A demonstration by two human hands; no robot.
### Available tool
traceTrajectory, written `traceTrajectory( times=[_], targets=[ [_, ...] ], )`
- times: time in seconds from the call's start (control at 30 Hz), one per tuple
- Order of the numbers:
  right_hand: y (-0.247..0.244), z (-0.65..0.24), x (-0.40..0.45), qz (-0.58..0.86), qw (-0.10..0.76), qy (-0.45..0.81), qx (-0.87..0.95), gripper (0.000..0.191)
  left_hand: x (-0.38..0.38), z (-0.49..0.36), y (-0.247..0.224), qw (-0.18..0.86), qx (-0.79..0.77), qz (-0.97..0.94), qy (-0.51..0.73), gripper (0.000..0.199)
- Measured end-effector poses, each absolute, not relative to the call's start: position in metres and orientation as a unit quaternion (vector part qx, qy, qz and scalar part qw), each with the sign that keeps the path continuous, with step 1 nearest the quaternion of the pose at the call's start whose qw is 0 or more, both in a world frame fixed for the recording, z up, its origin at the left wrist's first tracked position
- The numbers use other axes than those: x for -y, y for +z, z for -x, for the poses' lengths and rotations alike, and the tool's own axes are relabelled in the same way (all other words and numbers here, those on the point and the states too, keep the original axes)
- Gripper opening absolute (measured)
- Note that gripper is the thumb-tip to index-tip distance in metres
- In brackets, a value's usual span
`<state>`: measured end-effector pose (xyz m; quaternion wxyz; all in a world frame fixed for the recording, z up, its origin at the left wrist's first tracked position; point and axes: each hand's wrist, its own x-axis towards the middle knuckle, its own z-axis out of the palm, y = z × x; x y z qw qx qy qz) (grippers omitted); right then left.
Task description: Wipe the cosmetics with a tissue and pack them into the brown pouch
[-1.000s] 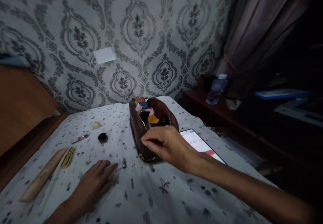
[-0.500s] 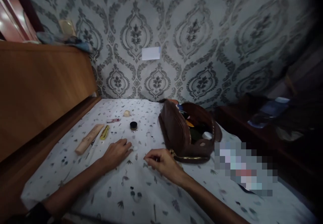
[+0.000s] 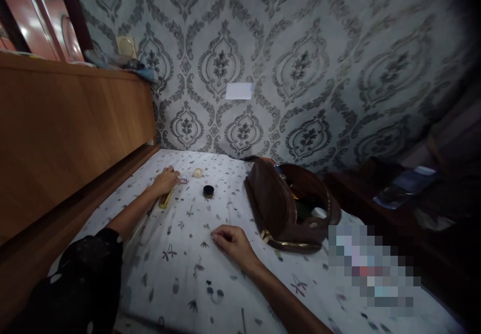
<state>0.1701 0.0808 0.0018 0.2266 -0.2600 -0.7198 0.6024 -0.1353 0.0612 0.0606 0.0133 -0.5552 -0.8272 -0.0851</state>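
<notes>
My left hand [image 3: 165,181] is at the far left of the cloth, its bent fingers closed over one end of a small pinkish lip gloss tube [image 3: 182,180]. Just below that hand lies a gold tube [image 3: 165,199]. The forearm covers the spot of the long beige tube. A small round beige item [image 3: 197,173] and a dark-lidded little jar [image 3: 208,191] are to its right. My right hand [image 3: 233,243] rests mid-cloth, thumb and fingers pinched together; whatever may be between them is too small to make out. Beside it stands an open brown bag [image 3: 272,198].
Items show inside the bag, among them a white lid [image 3: 319,212]. A blurred-out packet [image 3: 372,269] lies right of it on the patterned cloth [image 3: 176,294]. A wooden panel [image 3: 75,118] borders the left; papered wall [image 3: 255,38] rises behind. A clear bottle [image 3: 406,186] is at far right.
My left hand has moved forward and left, from mid-cloth to the lip gloss tube. My right hand keeps its pinched pose in nearly the same place. The view has shifted slightly left.
</notes>
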Motion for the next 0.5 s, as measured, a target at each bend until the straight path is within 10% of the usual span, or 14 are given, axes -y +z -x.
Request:
traceTrajectory(
  times=[0.3,0.5],
  targets=[
    [-0.008,-0.17,-0.084,0.247,0.236,0.621,0.705,0.016,-0.071,0.133,0.062,-0.04,0.824,0.545,-0.147,0.025],
    [-0.017,-0.167,-0.086,0.224,0.29,0.68,0.635,0.053,-0.055,0.066,0.061,-0.092,0.776,0.535,-0.32,0.051]
  ],
)
